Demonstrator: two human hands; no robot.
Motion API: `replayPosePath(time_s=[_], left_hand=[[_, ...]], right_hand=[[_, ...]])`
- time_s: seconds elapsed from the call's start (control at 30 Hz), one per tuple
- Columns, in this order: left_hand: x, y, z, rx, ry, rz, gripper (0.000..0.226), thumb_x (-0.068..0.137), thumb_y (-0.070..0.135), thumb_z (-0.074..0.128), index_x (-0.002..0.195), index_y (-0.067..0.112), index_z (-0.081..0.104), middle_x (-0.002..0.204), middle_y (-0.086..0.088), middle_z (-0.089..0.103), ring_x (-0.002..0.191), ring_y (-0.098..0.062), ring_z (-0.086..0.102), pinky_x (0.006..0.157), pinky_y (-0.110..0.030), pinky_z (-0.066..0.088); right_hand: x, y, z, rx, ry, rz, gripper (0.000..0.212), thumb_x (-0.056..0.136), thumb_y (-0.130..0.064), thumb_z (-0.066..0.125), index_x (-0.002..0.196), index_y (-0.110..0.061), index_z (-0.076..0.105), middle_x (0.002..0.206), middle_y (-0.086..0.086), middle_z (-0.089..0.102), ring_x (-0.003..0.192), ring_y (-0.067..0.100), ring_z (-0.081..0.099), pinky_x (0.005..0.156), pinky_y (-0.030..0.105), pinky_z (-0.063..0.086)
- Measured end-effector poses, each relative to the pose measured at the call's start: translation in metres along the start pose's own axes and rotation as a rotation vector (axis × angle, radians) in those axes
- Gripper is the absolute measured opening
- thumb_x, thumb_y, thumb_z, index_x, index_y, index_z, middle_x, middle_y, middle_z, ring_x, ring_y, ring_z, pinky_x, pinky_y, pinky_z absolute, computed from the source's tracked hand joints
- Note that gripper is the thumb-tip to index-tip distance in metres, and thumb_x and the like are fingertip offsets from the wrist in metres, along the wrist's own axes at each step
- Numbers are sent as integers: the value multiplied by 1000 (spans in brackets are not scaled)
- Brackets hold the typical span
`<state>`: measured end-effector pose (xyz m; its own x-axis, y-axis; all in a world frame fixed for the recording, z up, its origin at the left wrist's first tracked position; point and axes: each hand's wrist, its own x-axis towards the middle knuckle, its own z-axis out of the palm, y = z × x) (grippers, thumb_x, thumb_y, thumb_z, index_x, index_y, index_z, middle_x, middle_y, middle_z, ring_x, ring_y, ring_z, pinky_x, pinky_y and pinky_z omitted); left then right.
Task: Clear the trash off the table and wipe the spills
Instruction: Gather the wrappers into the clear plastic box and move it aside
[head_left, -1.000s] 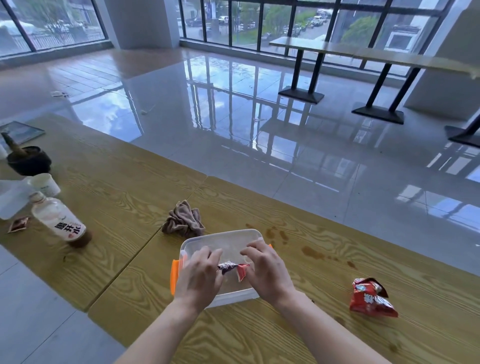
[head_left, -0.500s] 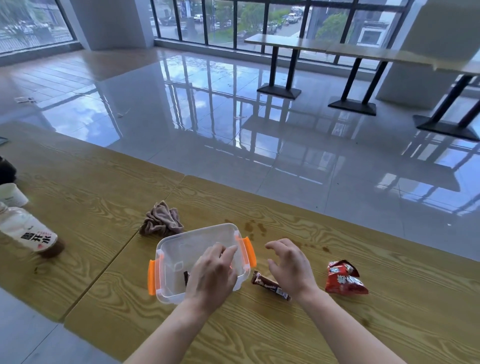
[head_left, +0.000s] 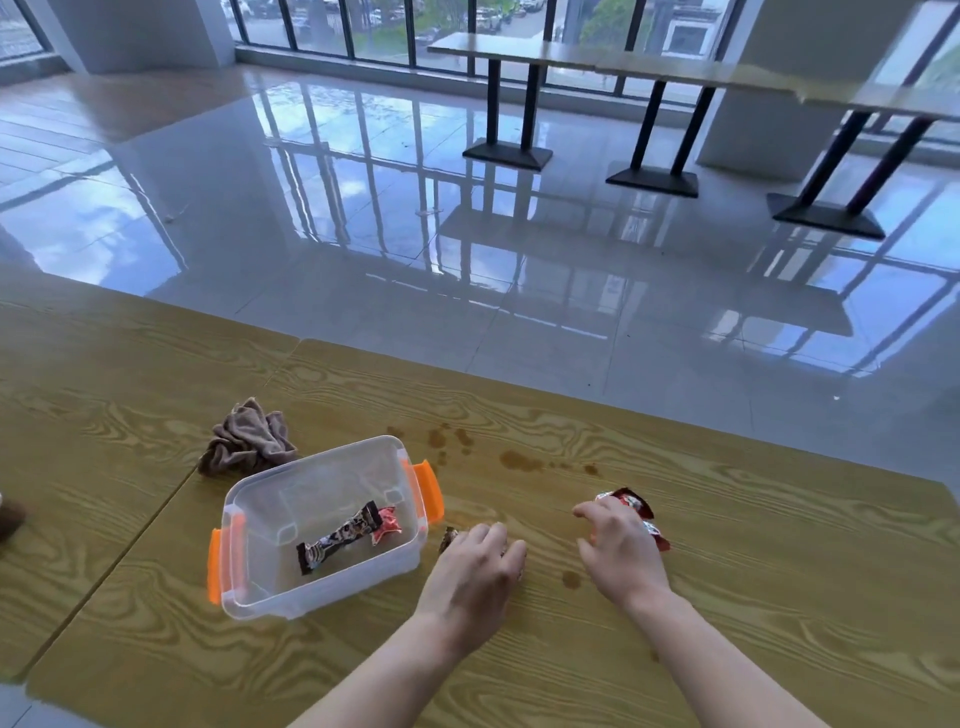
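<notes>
A clear plastic box (head_left: 322, 587) with orange clips stands on the wooden table (head_left: 727, 597) and holds a dark wrapper (head_left: 337, 538) and a small red wrapper (head_left: 386, 524). Just right of the box, my left hand (head_left: 472, 569) lies palm down with its fingers curled over another dark wrapper (head_left: 448, 538), of which only one end shows. My right hand (head_left: 621, 551) has its fingers spread over a crumpled red snack bag (head_left: 631, 505) and touches its near side. Brown spill spots (head_left: 519, 460) mark the table behind the hands, and one drop (head_left: 571, 579) lies between them.
A crumpled brown cloth (head_left: 249, 436) lies behind the box on the left. A dark object (head_left: 10, 519) is cut off by the left edge. The table's far edge runs just past the spills, with glossy floor and other tables (head_left: 571, 57) beyond.
My left hand left the box and came down on the dark wrapper beside it. My right hand moved right onto the red snack bag. The view has shifted right.
</notes>
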<state>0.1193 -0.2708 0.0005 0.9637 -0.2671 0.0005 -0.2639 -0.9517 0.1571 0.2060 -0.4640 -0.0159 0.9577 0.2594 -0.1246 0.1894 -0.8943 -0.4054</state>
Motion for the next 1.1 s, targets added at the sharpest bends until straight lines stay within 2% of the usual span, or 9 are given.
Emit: replayPosePath(time_s=[0.17, 0.3, 0.37, 0.47, 0.63, 0.8, 0.93, 1.0, 1.1], left_hand=[[27, 9, 13, 62, -116, -39, 23, 86, 10, 42, 107, 15, 50, 108, -11, 51, 100, -32, 49, 82, -41, 42], [37, 6, 23, 115, -192, -77, 24, 90, 9, 40, 110, 14, 51, 114, -12, 51, 106, -32, 48, 87, -43, 41], [41, 2, 30, 134, -218, -84, 26, 90, 8, 38, 111, 14, 53, 116, -12, 52, 107, -32, 49, 87, -43, 41], [44, -5, 39, 167, -256, -92, 28, 91, 5, 41, 111, 16, 56, 115, -9, 55, 108, -32, 50, 86, -43, 42], [43, -14, 48, 154, -274, -78, 27, 93, 4, 40, 111, 17, 56, 110, -9, 58, 104, -33, 54, 83, -42, 42], [43, -16, 47, 111, -240, -64, 23, 96, 10, 40, 111, 17, 55, 107, -8, 58, 100, -32, 55, 79, -41, 40], [41, -11, 40, 86, -200, -50, 22, 93, 9, 47, 111, 18, 54, 104, -6, 58, 96, -30, 55, 76, -39, 39], [38, -7, 32, 79, -187, -46, 21, 90, 8, 52, 106, 20, 56, 96, -4, 60, 88, -28, 57, 71, -38, 41], [37, -4, 18, 85, -170, 30, 19, 78, 13, 65, 93, 24, 62, 77, 2, 60, 70, -21, 59, 57, -33, 44]], right_hand=[[14, 34, -17, -64, 18, 82, 38, 88, -19, 58, 125, -28, 62, 128, -3, 54, 119, 23, 42, 93, 35, 47], [24, 41, -16, -141, -75, 127, 58, 85, -37, 65, 139, -40, 45, 147, -4, 35, 131, 24, 31, 103, 35, 42], [30, 43, -13, -159, -133, 161, 66, 84, -48, 67, 142, -47, 36, 152, -4, 27, 133, 26, 29, 104, 37, 43], [38, 46, -5, -185, -197, 185, 71, 84, -53, 65, 144, -51, 28, 155, -3, 20, 131, 29, 30, 101, 40, 45], [44, 50, 5, -189, -229, 184, 70, 85, -51, 67, 143, -51, 28, 154, -1, 16, 128, 30, 32, 101, 41, 45], [50, 51, 6, -142, -197, 157, 48, 84, -30, 69, 126, -47, 50, 147, 0, 21, 117, 29, 34, 99, 39, 45], [52, 52, 5, -132, -191, 147, 47, 83, -24, 67, 123, -45, 53, 144, 1, 30, 114, 29, 34, 101, 37, 42], [51, 52, 5, -133, -227, 150, 54, 80, -21, 69, 125, -46, 50, 143, 1, 31, 116, 29, 34, 100, 37, 43], [47, 49, 6, -92, -210, 164, 56, 80, -16, 67, 124, -46, 50, 136, 0, 37, 109, 25, 39, 90, 35, 47]])
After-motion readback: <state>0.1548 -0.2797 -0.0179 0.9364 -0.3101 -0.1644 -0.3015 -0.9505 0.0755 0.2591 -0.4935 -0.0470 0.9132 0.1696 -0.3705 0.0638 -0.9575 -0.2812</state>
